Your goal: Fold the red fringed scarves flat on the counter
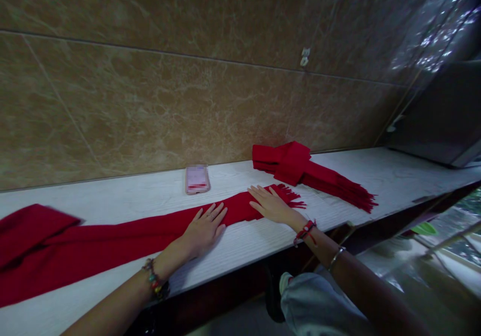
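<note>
A long red scarf [124,235] lies stretched along the white table, its far left part folded over and running out of view. My left hand [205,228] rests flat on the scarf's middle stretch, fingers extended. Near the fringed right end, my right hand [272,205] also presses flat on the cloth with its fingers spread. Beyond it lies a second red scarf [291,160], folded narrow and wrapped or knotted near its left end, with its fringe pointing right. Neither hand touches that one.
A phone [197,179] lies on the white tabletop [131,200] near the marbled wall [150,110]. A dark box-like object [439,110] stands at the table's right end. Below the front edge show my grey-clad leg [319,301] and a green object [424,228].
</note>
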{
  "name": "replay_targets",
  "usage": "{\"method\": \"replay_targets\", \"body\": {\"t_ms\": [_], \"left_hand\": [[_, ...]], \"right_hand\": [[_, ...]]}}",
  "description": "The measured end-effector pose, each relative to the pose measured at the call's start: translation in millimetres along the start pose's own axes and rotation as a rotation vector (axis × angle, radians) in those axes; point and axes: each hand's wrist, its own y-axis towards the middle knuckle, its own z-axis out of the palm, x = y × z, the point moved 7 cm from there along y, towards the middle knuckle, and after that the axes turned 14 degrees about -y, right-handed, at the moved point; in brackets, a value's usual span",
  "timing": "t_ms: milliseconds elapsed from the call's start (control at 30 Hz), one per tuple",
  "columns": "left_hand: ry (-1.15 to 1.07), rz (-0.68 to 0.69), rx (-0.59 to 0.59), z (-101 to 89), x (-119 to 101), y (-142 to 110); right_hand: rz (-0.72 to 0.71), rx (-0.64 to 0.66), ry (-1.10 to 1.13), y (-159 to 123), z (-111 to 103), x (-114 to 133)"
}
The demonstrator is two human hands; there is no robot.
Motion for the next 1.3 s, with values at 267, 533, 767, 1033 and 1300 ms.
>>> {"method": "replay_targets", "body": {"t_ms": [267, 533, 767, 1033, 1300], "left_hand": [[-0.087, -0.043, 0.129, -19.9, 40, -44], [0.041, -0.156, 0.121, -60.2, 101, -102], [0.143, -0.126, 0.024, -75.6, 127, -114], [0.280, -0.364, -0.053, -95.3, 223, -178], [0.351, -0.442, -0.478, -120.5, 286, -271]], "right_hand": [[-0.004, 0.032, -0.016, -1, 1, -2], [-0.128, -0.222, 0.054, 19, -58, 64], [-0.386, -0.201, 0.137, 25, -60, 172], [-0.404, -0.266, 0.009, 27, -30, 171], [-0.404, -0.305, 0.104, 39, -48, 196]]}}
